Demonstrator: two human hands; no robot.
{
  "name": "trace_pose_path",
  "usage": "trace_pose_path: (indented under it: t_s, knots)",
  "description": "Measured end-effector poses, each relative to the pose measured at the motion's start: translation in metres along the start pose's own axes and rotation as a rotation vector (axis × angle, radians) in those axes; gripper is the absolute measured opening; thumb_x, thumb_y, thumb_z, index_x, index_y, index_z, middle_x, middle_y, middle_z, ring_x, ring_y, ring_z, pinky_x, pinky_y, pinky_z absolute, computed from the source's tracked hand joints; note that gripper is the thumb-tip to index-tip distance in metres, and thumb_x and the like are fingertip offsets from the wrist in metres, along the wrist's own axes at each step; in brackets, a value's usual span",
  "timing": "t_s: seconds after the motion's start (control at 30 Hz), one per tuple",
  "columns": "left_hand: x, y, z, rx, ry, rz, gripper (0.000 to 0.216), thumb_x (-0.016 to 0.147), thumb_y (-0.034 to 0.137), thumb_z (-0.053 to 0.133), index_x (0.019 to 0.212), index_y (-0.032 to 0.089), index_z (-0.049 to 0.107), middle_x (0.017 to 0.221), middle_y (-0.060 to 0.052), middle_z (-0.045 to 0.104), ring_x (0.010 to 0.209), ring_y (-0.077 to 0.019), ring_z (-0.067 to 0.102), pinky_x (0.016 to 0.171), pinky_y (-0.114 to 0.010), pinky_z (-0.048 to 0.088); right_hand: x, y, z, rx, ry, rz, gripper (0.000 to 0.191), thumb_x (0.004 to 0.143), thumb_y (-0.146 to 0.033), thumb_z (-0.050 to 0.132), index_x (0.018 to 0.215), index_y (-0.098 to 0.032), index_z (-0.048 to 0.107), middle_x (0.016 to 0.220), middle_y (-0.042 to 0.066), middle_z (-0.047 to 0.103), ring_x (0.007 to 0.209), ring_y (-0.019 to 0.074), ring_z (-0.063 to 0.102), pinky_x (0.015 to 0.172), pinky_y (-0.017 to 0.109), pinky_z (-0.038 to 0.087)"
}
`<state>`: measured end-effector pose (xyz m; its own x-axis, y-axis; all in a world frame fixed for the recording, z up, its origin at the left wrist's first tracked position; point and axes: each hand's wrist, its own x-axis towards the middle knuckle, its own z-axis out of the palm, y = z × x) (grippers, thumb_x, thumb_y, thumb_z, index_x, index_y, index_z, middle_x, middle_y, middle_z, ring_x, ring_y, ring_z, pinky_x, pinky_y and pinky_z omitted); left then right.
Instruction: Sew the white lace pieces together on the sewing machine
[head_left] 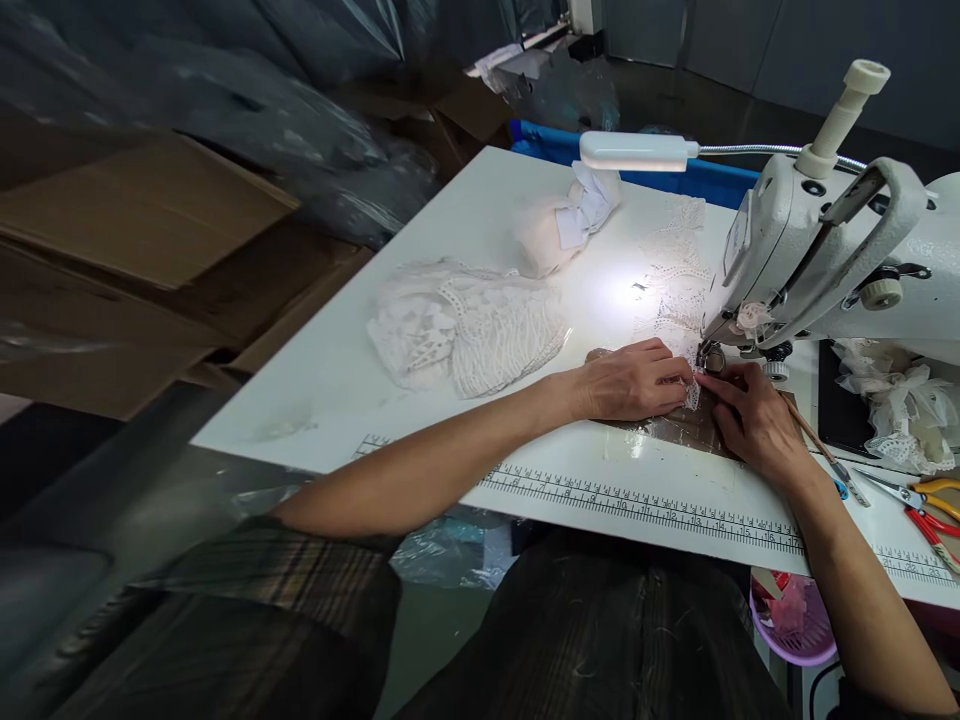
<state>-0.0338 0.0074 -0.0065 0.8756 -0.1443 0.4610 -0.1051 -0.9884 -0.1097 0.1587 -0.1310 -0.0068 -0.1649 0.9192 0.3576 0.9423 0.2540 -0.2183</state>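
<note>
My left hand (634,380) lies on the white table (337,370), fingers pressed together on a small piece of white lace (691,392) right in front of the sewing machine's presser foot (711,357). My right hand (754,415) meets it from the right, fingers pinched on the same lace beside the needle. The white sewing machine (832,250) stands at the table's right. A strip of lace (675,270) runs away behind the needle.
A heap of white lace pieces (465,325) lies left of my hands, a pale fabric bundle (559,225) behind it. A lamp (637,150) shines down. Scissors (926,505), more lace (896,410), a printed ruler (637,497), a purple basket (799,625), cardboard boxes (142,210).
</note>
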Motion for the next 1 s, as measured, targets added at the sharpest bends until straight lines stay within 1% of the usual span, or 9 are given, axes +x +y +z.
trace_pose_path:
  t_s: [0.1,0.33,0.5,0.53,0.63,0.7,0.83,0.9,1.0]
  knots:
    - [0.000,0.001,0.000,0.026,0.026,0.006,0.032,0.099,0.016,0.044,0.076,0.017,0.066,0.100,-0.006,0.072,0.073,-0.0131,0.058,0.073,-0.029,0.048,-0.001,0.001,0.001,0.012,-0.006,0.007,0.041,0.090,-0.020,0.045,0.123,-0.021,0.068,0.107,0.013,0.059,0.091,0.0233,0.059,0.076,0.039,0.058]
    - [0.000,0.001,0.000,0.023,-0.025,0.022,0.031,0.100,0.017,0.043,0.084,0.018,0.069,0.090,-0.003,0.073,0.074,-0.0134,0.061,0.074,-0.030,0.050,-0.001,0.001,0.002,0.017,-0.017,0.018,0.042,0.091,-0.021,0.044,0.125,-0.020,0.067,0.108,0.014,0.059,0.094,0.0241,0.058,0.077,0.040,0.058]
    - [0.001,0.000,-0.001,0.052,0.007,0.055,0.029,0.099,0.016,0.046,0.082,0.017,0.069,0.088,-0.003,0.074,0.075,-0.0140,0.062,0.075,-0.030,0.050,-0.002,0.001,0.001,-0.005,-0.004,0.020,0.042,0.091,-0.020,0.043,0.125,-0.023,0.068,0.108,0.013,0.059,0.094,0.0228,0.059,0.076,0.039,0.058]
    - [0.001,0.000,-0.002,0.053,0.009,0.062,0.029,0.099,0.015,0.046,0.081,0.018,0.069,0.088,-0.003,0.074,0.075,-0.0139,0.062,0.077,-0.030,0.050,-0.002,0.001,0.001,-0.011,-0.001,0.016,0.042,0.091,-0.020,0.043,0.125,-0.024,0.068,0.108,0.012,0.059,0.093,0.0224,0.059,0.075,0.038,0.058]
    - [0.002,0.002,-0.007,0.030,-0.018,0.053,0.031,0.099,0.014,0.044,0.082,0.019,0.070,0.088,-0.001,0.074,0.076,-0.0130,0.063,0.089,-0.034,0.047,-0.002,0.001,-0.003,-0.006,-0.013,-0.035,0.040,0.091,-0.019,0.044,0.123,-0.026,0.069,0.107,0.011,0.060,0.090,0.0206,0.059,0.073,0.034,0.057]
    - [0.004,0.004,-0.010,0.013,-0.041,0.032,0.031,0.097,0.016,0.045,0.080,0.019,0.070,0.084,-0.002,0.074,0.076,-0.0142,0.063,0.094,-0.038,0.045,-0.002,0.001,-0.005,0.001,-0.026,-0.075,0.039,0.092,-0.020,0.045,0.121,-0.027,0.070,0.107,0.011,0.059,0.091,0.0200,0.060,0.073,0.033,0.057]
    - [0.009,0.006,-0.014,-0.017,-0.098,0.002,0.026,0.089,0.029,0.054,0.069,0.018,0.068,0.077,-0.004,0.070,0.071,-0.0168,0.058,0.088,-0.039,0.043,-0.001,0.000,-0.006,-0.025,-0.038,-0.085,0.038,0.093,-0.022,0.046,0.123,-0.027,0.069,0.107,0.011,0.059,0.091,0.0199,0.061,0.073,0.033,0.057]
    - [0.012,0.005,-0.013,-0.038,-0.125,0.000,0.024,0.086,0.032,0.056,0.069,0.019,0.067,0.076,-0.004,0.069,0.070,-0.0172,0.057,0.085,-0.037,0.043,-0.001,0.000,-0.006,-0.041,-0.059,-0.066,0.038,0.093,-0.022,0.046,0.123,-0.028,0.069,0.107,0.011,0.059,0.092,0.0200,0.062,0.074,0.034,0.058]
    - [0.013,0.001,-0.011,-0.072,-0.128,-0.002,0.022,0.084,0.034,0.057,0.071,0.019,0.068,0.079,-0.005,0.069,0.070,-0.0178,0.057,0.080,-0.036,0.042,0.000,-0.002,-0.007,-0.049,-0.092,-0.027,0.038,0.092,-0.021,0.046,0.122,-0.028,0.069,0.109,0.010,0.060,0.094,0.0204,0.062,0.077,0.034,0.058]
